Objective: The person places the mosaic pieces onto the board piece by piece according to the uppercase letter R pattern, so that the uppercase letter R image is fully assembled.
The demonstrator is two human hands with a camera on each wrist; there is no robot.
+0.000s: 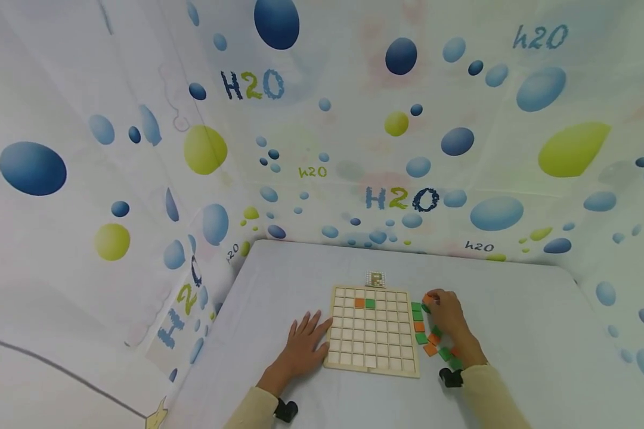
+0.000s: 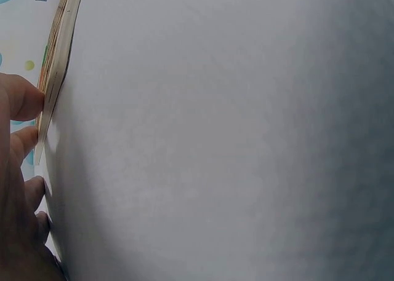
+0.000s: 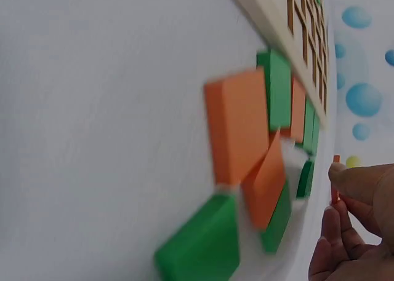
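Note:
A square wooden grid board [image 1: 372,372] lies on the table. One orange tile [image 1: 360,302] and one green tile [image 1: 370,304] sit side by side in its second row from the far edge. My left hand [image 1: 303,348] rests with spread fingers at the board's left edge; in the left wrist view, the thumb and a finger [image 2: 26,98] touch its side. To the right of the board, my right hand [image 1: 449,314] pinches an orange tile [image 3: 335,179] between thumb and fingers, above the table. Loose green and orange tiles [image 3: 243,130] lie beneath and nearer than that hand.
A small pattern card [image 1: 375,279] lies just beyond the board's far edge. Several loose tiles [image 1: 430,350] run along the board's right side, some overlapping. White cloth [image 1: 290,274] covers the table, and a printed curtain [image 1: 349,149] hangs behind it.

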